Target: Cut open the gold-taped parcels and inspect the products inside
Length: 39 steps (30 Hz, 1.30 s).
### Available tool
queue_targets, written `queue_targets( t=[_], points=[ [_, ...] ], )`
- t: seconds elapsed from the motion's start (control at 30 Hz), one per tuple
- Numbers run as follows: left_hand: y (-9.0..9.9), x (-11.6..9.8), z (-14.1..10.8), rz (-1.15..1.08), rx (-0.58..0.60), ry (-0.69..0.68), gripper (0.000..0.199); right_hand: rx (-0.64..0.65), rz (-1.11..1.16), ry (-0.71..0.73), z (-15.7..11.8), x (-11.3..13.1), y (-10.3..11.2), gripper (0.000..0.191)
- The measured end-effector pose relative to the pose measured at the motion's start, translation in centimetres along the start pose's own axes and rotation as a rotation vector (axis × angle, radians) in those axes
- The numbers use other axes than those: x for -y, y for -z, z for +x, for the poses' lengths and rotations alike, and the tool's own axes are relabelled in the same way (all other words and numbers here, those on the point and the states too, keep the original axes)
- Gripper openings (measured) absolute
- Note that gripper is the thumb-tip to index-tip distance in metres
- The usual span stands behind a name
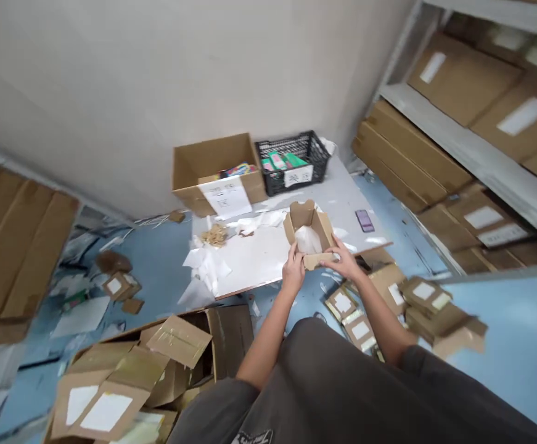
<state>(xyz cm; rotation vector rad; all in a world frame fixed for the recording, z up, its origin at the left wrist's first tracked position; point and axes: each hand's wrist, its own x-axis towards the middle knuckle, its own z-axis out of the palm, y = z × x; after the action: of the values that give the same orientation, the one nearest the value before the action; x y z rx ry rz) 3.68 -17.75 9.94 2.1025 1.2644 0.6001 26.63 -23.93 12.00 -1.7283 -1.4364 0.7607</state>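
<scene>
A small open cardboard box (324, 229) is held over the front edge of the white table, its flaps spread. Inside it lies a white, plastic-looking bundle (307, 240). My left hand (293, 269) grips the near left corner of the box, fingers bent against its side. At the near right corner, my right hand (342, 259) holds the box with its thumb and fingers around the edge and front flap. The contents of the bundle cannot be made out.
On the table (250, 265) stand a large cardboard box (213, 154) and a black crate (319, 163) with green packets. A phone (364, 221) lies right; crumpled paper (214, 235) lies left. A big carton (231, 333) of flattened boxes stands front left. Shelves (481, 145) hold cartons at right.
</scene>
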Motion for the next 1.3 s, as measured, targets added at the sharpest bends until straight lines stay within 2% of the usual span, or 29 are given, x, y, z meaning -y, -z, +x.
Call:
queue_targets(
  t=[0.1,0.17,0.27,0.37,0.47,0.57,0.63,0.73,0.87,0.97,1.07,1.13,1.23,1.3],
  points=[
    [-6.1,-6.5,2.7,-0.04,0.134,-0.171,0.031,-0.199,-0.011,-0.099,-4.6,-3.9,7.7,0.042],
    [-10.7,-10.9,4.0,-0.075,0.212,-0.291,0.032,-0.329,-0.021,-0.147,-8.1,-6.6,12.1,0.043],
    [-17.9,-17.1,4.9,-0.098,0.362,-0.435,0.035,-0.507,-0.078,-0.216,-13.8,-10.8,17.4,0.047],
    [-24.4,-22.1,4.6,-0.104,0.501,-0.545,0.04,-0.632,-0.165,-0.298,-19.2,-15.0,21.2,0.051],
    [-28.6,-25.1,3.8,-0.075,0.586,-0.612,0.051,-0.729,-0.247,-0.434,-23.7,-18.8,23.9,0.06],
    [-29.6,-25.1,3.0,-0.039,0.594,-0.608,0.068,-0.845,-0.313,-0.505,-26.2,-21.5,25.3,0.067],
    [-28.5,-23.6,2.6,-0.028,0.572,-0.588,0.069,-0.899,-0.344,-0.466,-26.2,-22.3,25.5,0.065],
    [-24.8,-19.3,2.2,0.0,0.526,-0.498,0.067,-0.9,-0.352,-0.354,-23.4,-22.3,24.7,0.057],
    [-16.9,-11.7,1.2,0.055,0.371,-0.243,0.066,-0.732,-0.323,-0.175,-15.9,-20.1,22.3,0.053],
    [-10.0,-6.2,-1.5,0.08,0.194,-0.052,0.062,-0.553,-0.309,-0.035,-9.4,-17.1,19.2,0.053],
    [-3.7,-2.0,-6.4,0.103,-0.009,0.105,0.062,-0.376,-0.295,0.143,-3.6,-12.8,14.6,0.056],
    [-0.1,0.1,-10.3,0.118,-0.141,0.201,0.062,-0.252,-0.285,0.281,-0.5,-9.1,10.5,0.059],
    [4.7,2.9,-16.6,0.129,-0.318,0.337,0.062,-0.068,-0.268,0.481,2.5,-2.2,2.6,0.062],
    [7.5,4.9,-21.2,0.135,-0.417,0.422,0.062,0.059,-0.251,0.598,3.0,2.8,-3.5,0.063]
  ],
)
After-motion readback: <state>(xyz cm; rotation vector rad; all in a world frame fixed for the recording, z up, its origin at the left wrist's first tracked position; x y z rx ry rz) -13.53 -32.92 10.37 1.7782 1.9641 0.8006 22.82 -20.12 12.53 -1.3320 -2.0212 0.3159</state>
